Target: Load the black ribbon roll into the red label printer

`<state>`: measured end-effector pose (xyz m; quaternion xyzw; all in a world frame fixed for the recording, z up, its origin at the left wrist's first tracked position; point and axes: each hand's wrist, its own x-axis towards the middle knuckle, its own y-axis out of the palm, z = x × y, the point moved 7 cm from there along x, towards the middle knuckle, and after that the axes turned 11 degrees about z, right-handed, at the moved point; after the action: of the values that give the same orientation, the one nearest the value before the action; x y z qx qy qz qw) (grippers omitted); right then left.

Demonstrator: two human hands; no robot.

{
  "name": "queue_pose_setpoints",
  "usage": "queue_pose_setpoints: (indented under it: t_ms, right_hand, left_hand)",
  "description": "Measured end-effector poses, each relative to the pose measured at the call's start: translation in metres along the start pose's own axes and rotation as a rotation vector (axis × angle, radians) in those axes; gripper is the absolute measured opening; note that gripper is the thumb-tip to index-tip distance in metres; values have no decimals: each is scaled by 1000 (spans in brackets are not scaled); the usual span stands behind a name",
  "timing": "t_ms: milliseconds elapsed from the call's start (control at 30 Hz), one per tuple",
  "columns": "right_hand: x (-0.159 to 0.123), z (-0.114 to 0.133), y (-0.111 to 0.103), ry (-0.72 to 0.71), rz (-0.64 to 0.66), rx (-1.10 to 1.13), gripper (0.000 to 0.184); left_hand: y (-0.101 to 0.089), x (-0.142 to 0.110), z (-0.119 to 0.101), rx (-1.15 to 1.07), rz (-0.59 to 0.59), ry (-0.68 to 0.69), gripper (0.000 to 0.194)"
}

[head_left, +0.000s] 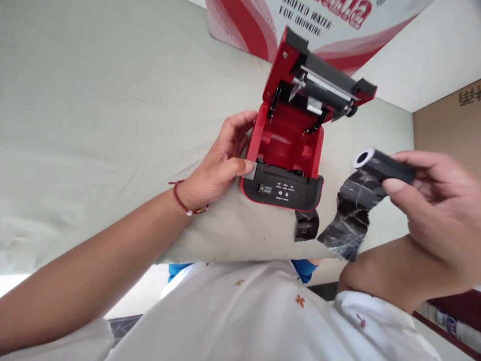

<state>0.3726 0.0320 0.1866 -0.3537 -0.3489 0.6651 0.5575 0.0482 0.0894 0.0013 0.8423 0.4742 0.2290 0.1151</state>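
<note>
A red and black receipt printer [281, 193] lies on the pale cloth with its lid [326, 75] raised. Its red paper bay [287, 138] holds nothing. My left hand [221, 163] grips the printer's left side, thumb on a grey patch by the front panel and fingers along the outer wall. To the right of the printer, my right hand [439, 200] holds a black paper roll [393, 165] with a pale core end facing the printer. A crumpled, creased black tail [353, 210] hangs from the roll. A small black torn strip [307, 225] lies at the printer's front edge.
Behind the printer stands a red and white drinking-water carton [255, 30]. A brown cardboard box [447, 125] is at the right. The pale cloth [93, 100] covers the surface, whose near edge lies by my white shirt [259, 311].
</note>
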Motion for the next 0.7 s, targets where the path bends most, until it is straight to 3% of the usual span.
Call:
queue_pose_setpoints:
  t_ms: [133,233,300,400,467,533,633,700]
  right_hand:
    - [13,-80,29,127,83,7,32]
    - [26,-105,50,117,33,14,40]
    - [29,-100,56,62,-94,11,40]
    - [26,-68,63,-123,-267,17,32]
    - [24,-43,74,-273,-220,15,25]
    - [25,-26,89,-355,-79,-2,23]
    - [27,-21,106,-361,87,-23,24]
    - [28,-22,108,-381,98,-11,21]
  left_hand:
    - [-2,2,-3,11,-59,-7,82]
    - [0,4,-6,35,-37,6,74]
    - [-1,5,-7,43,-19,25,71]
    - [-2,6,-6,52,6,37,74]
    - [-2,7,-5,71,13,45,73]
    - [-3,6,-4,78,-6,55,68]
    - [-3,6,-2,82,-13,73,69]
    - [-3,6,-2,107,7,85,70]
